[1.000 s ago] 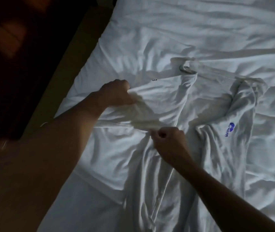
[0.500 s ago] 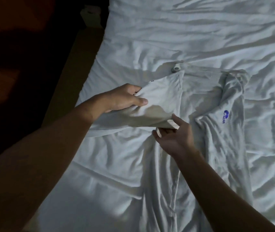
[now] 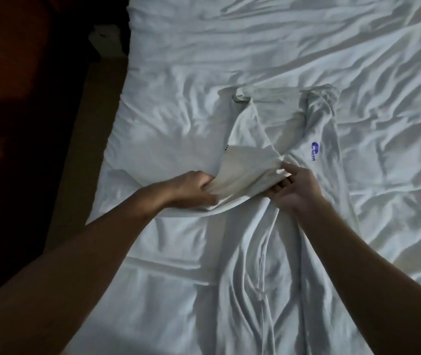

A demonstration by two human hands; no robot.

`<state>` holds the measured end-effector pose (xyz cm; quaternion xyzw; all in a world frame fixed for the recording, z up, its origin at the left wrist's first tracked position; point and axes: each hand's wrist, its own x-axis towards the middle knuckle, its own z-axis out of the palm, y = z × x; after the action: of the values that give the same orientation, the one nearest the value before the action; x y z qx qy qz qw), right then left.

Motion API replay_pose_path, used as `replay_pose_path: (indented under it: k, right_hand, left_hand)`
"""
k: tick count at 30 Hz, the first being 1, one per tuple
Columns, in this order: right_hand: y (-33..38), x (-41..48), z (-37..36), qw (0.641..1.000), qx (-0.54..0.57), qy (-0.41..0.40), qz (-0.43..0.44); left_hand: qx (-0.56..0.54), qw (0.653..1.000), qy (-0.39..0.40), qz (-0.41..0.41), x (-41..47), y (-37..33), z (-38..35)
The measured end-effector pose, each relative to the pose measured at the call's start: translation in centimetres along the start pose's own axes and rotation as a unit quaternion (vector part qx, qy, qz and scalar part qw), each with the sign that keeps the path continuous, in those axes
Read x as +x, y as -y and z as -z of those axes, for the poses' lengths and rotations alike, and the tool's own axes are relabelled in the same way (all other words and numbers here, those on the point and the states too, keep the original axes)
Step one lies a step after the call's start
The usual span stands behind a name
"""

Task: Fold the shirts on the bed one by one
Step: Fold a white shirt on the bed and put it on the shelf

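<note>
Shirt, white, lies lengthwise on the bed, collar end away from the person. Since the earlier frame its sleeve has been drawn in from the bed toward the shirt's middle. Left hand grips the sleeve's near edge, fingers curled. Right hand pinches the opposite corner. The sleeve is stretched between both hands. A blue logo sits just beyond the right hand.

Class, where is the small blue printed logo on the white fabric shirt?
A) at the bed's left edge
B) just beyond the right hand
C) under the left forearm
B: the small blue printed logo lies on the white fabric shirt just past the right hand.
</note>
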<state>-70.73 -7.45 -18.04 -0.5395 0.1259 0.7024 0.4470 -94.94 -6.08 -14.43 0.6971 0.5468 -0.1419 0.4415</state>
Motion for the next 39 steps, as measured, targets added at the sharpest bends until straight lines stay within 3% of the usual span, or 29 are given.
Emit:
replay_pose_path:
  k: [4, 7, 11, 12, 16, 18, 20, 22, 24, 26, 28, 33, 37, 39]
  right_hand:
    - [-0.6, 0.5, 0.3, 0.993, -0.118, 0.010, 0.005]
    - [-1.6, -0.2, 0.6, 0.984, -0.176, 0.030, -0.008]
    - [-3.1, -1.9, 1.0, 0.972, -0.214, 0.087, -0.044]
    - [-3.2, -2.1, 0.9, 0.972, -0.211, 0.095, -0.033]
    - [-2.2, -2.3, 0.5, 0.975, -0.211, 0.065, 0.004]
    - [-1.8, -2.4, 0.4, 0.974, -0.222, 0.042, 0.019]
    - [-1.4, -2.5, 0.4, 0.977, -0.208, 0.040, 0.034]
    - [-1.4, -3.0, 0.6, 0.978, -0.204, 0.038, 0.033]
    - [-2.0, -3.8, 1.2, 0.966, -0.259, 0.026, -0.002]
    - [-3.4, -4.8, 2.0, 0.940, -0.336, 0.024, -0.051]
    - [-4.5, -5.5, 2.8, 0.937, -0.345, 0.029, -0.052]
    - [-3.5, -6.6, 3.1, 0.981, -0.191, 0.039, 0.001]
    - [-4.1, -8.9, 4.9, 0.927, -0.362, 0.059, -0.079]
    - [-4.1, -9.5, 6.0, 0.943, -0.325, 0.054, -0.053]
  left_hand:
    - [-0.196, 0.979, -0.025, -0.042, -1.8, -1.0, -1.3]
    - [-0.365, 0.929, -0.060, -0.034, -2.8, -1.9, -1.5]
    - [-0.491, 0.868, -0.071, -0.002, -3.9, -3.4, -2.8]
    - [-0.502, 0.863, -0.057, 0.000, -4.2, -3.5, -3.3]
    - [-0.279, 0.959, -0.042, -0.003, -6.2, -2.1, -6.7]
    - [-0.221, 0.974, -0.054, -0.004, -7.3, -1.1, -8.7]
    - [-0.257, 0.962, -0.090, 0.012, -8.2, -0.6, -10.4]
    - [-0.382, 0.918, -0.104, 0.026, -9.2, -1.1, -11.3]
    - [-0.440, 0.890, -0.118, 0.026, -9.8, -2.3, -11.4]
    - [-0.419, 0.896, -0.143, 0.023, -9.8, -3.4, -11.5]
    - [-0.405, 0.898, -0.169, 0.043, -10.2, -4.5, -11.4]
    - [-0.464, 0.868, -0.159, 0.077, -11.8, -6.1, -11.1]
    - [-0.472, 0.857, -0.183, 0.095, -12.5, -8.1, -11.6]
    - [-0.480, 0.854, -0.174, 0.104, -12.9, -8.7, -12.0]
